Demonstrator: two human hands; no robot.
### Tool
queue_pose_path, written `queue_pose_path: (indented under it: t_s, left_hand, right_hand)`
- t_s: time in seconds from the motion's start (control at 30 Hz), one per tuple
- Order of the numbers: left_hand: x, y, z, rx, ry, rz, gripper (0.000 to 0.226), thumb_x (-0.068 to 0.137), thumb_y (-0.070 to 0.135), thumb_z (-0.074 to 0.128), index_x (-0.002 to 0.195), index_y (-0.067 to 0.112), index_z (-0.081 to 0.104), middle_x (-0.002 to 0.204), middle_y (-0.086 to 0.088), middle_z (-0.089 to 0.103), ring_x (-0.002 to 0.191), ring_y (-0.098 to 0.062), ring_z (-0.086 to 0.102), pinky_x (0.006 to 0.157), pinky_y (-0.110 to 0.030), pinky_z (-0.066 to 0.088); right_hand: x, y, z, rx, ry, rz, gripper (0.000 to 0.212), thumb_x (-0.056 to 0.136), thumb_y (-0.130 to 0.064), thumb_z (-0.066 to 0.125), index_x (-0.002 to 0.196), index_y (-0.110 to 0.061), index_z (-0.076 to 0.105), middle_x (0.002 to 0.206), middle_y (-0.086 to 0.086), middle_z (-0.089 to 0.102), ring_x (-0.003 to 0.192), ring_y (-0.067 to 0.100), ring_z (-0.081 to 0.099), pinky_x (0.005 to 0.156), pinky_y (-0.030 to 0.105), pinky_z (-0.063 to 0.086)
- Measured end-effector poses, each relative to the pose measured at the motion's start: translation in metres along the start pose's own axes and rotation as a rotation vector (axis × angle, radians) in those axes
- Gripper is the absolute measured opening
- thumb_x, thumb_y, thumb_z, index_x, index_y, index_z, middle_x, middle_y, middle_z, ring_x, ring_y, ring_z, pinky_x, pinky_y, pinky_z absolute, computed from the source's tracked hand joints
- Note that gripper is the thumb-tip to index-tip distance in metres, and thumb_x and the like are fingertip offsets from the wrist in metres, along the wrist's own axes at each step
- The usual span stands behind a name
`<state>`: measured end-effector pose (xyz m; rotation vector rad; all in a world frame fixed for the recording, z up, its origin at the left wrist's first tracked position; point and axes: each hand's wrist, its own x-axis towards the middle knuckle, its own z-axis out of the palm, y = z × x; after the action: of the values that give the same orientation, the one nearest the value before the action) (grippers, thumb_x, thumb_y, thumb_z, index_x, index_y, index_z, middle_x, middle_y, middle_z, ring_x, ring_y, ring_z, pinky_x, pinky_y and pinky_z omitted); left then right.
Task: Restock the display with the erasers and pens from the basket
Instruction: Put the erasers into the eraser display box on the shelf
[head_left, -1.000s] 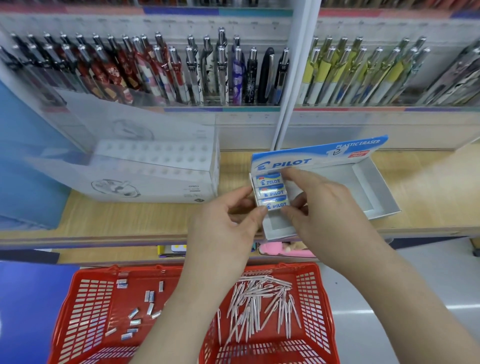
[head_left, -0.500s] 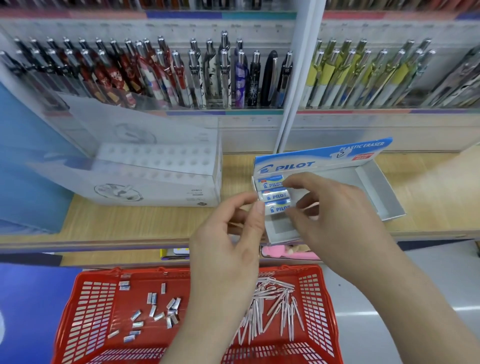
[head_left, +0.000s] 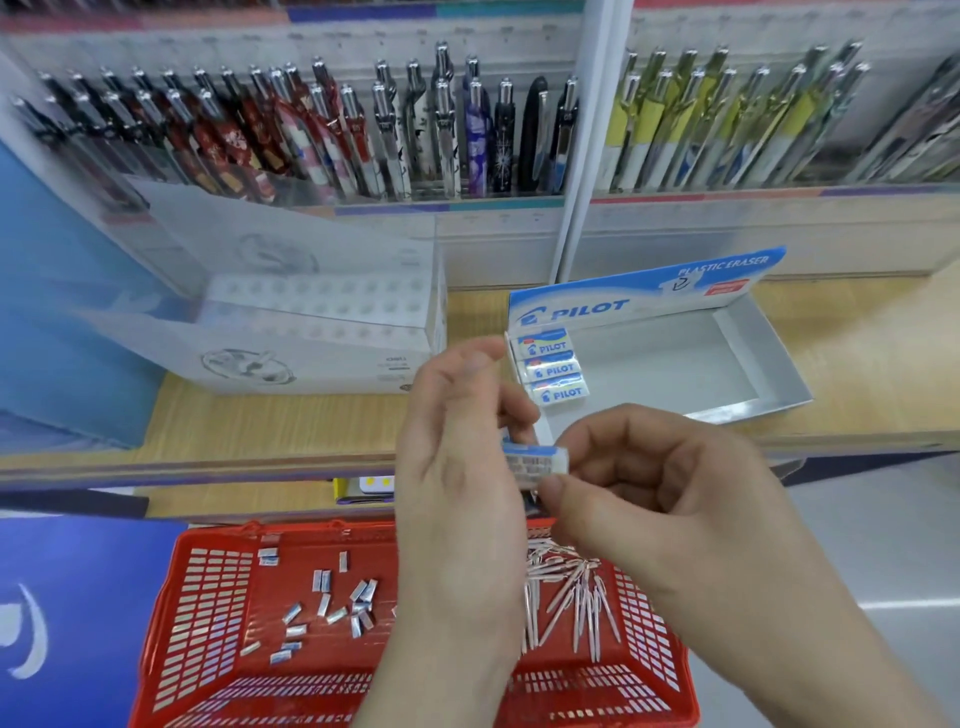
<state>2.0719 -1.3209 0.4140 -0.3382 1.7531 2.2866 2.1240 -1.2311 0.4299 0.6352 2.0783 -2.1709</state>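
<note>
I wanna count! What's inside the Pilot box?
Three erasers lie in a row at the Pilot box's left end; the rest looks bare. The left hand and right hand hide its near corner.

Bare box (head_left: 675, 369) floor right of erasers (head_left: 555, 370)

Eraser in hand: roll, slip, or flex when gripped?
Probably won't roll: the eraser is a flat-sided block, like those lying steady in the display box. Likely light and stiff: the right hand pinches one end and it shows no sag. Its printed sleeve may be slightly slippery.
</note>
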Motion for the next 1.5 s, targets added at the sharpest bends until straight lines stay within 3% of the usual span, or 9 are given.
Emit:
queue_pose_path:
  t_s: [0.1, 0.27, 0.4, 0.5, 0.87, 1.1, 1.23, 1.4, 1.5]
  left_hand:
    - [0.000, 0.001, -0.008, 0.121, -0.161, 0.034, 0.021, 0.081, 0.034, 0.054, 0.080, 0.023, 0.072, 0.073, 0.002, 0.060, 0.070, -0.014, 0.052, 0.062, -0.031, 0.040]
    - [-0.006, 0.002, -0.022, 0.251, -0.284, -0.079, 0.043, 0.079, 0.051, 0.049, 0.077, 0.016, 0.074, 0.054, 0.000, 0.059, 0.047, -0.013, 0.040, 0.038, -0.018, 0.031]
    - [-0.010, -0.003, -0.026, 0.206, -0.285, -0.019, 0.018, 0.075, 0.037, 0.070, 0.088, 0.025, 0.076, 0.055, 0.005, 0.059, 0.046, -0.011, 0.038, 0.041, -0.015, 0.032]
    - [-0.012, -0.006, -0.028, 0.261, -0.260, 0.079, 0.025, 0.067, 0.026, 0.076, 0.091, 0.031, 0.075, 0.061, 0.010, 0.063, 0.045, -0.003, 0.044, 0.048, -0.008, 0.036]
    - [-0.017, -0.007, -0.024, 0.281, -0.202, 0.100, 0.016, 0.066, 0.032, 0.082, 0.079, 0.025, 0.076, 0.048, 0.011, 0.055, 0.043, 0.001, 0.043, 0.046, -0.008, 0.034]
    - [-0.007, 0.004, -0.033, 0.334, -0.526, 0.022, 0.026, 0.075, 0.027, 0.075, 0.100, 0.034, 0.072, 0.063, 0.008, 0.064, 0.051, -0.001, 0.057, 0.051, -0.006, 0.040]
    - [0.001, 0.004, -0.035, 0.451, -0.536, 0.115, 0.028, 0.067, 0.028, 0.075, 0.094, 0.032, 0.073, 0.080, -0.006, 0.071, 0.073, -0.026, 0.062, 0.064, -0.024, 0.051]
    - [0.007, -0.003, -0.032, 0.448, -0.404, 0.124, 0.027, 0.063, 0.025, 0.076, 0.089, 0.030, 0.074, 0.078, 0.000, 0.071, 0.065, -0.013, 0.058, 0.061, -0.014, 0.048]
    - [0.010, -0.005, -0.032, 0.535, -0.336, 0.166, 0.027, 0.067, 0.016, 0.083, 0.086, 0.033, 0.073, 0.078, 0.006, 0.067, 0.061, -0.015, 0.055, 0.057, -0.011, 0.044]
  right_hand:
    - [-0.002, 0.001, -0.005, 0.058, 0.041, -0.007, 0.012, 0.070, -0.003, 0.078, 0.074, -0.011, 0.069, 0.064, 0.008, 0.067, 0.056, 0.014, 0.057, 0.053, 0.017, 0.045]
    - [-0.004, 0.001, -0.015, 0.140, 0.091, -0.058, 0.012, 0.070, -0.008, 0.075, 0.079, -0.014, 0.070, 0.073, 0.010, 0.072, 0.064, 0.017, 0.065, 0.061, 0.019, 0.052]
    - [-0.005, 0.000, -0.019, 0.184, 0.035, -0.034, 0.024, 0.063, -0.011, 0.080, 0.086, -0.016, 0.072, 0.080, 0.011, 0.073, 0.071, 0.018, 0.068, 0.065, 0.020, 0.054]
    - [-0.004, 0.001, -0.021, 0.182, 0.078, -0.048, 0.024, 0.061, -0.013, 0.077, 0.084, -0.013, 0.074, 0.081, 0.009, 0.074, 0.072, 0.018, 0.070, 0.064, 0.018, 0.054]
    - [0.002, 0.014, -0.015, 0.341, 0.126, -0.006, 0.030, 0.062, -0.018, 0.073, 0.091, -0.013, 0.075, 0.090, 0.012, 0.074, 0.082, 0.026, 0.068, 0.077, 0.034, 0.055]
    - [0.002, 0.002, -0.023, 0.297, -0.017, 0.089, 0.037, 0.059, -0.023, 0.072, 0.096, -0.019, 0.074, 0.075, 0.016, 0.073, 0.053, 0.022, 0.065, 0.052, 0.025, 0.053]
    - [0.004, -0.003, -0.032, 0.196, -0.046, 0.061, 0.024, 0.059, -0.020, 0.074, 0.083, -0.016, 0.075, 0.071, 0.011, 0.073, 0.049, 0.016, 0.061, 0.048, 0.018, 0.048]
    - [0.010, -0.004, -0.042, -0.098, -0.037, -0.006, 0.029, 0.057, -0.027, 0.075, 0.085, -0.031, 0.076, 0.076, 0.008, 0.073, 0.074, 0.032, 0.067, 0.069, 0.043, 0.054]
    - [0.022, 0.001, -0.047, -0.415, 0.044, -0.137, 0.023, 0.068, -0.022, 0.079, 0.084, -0.037, 0.076, 0.083, -0.009, 0.066, 0.078, 0.014, 0.063, 0.066, 0.024, 0.051]
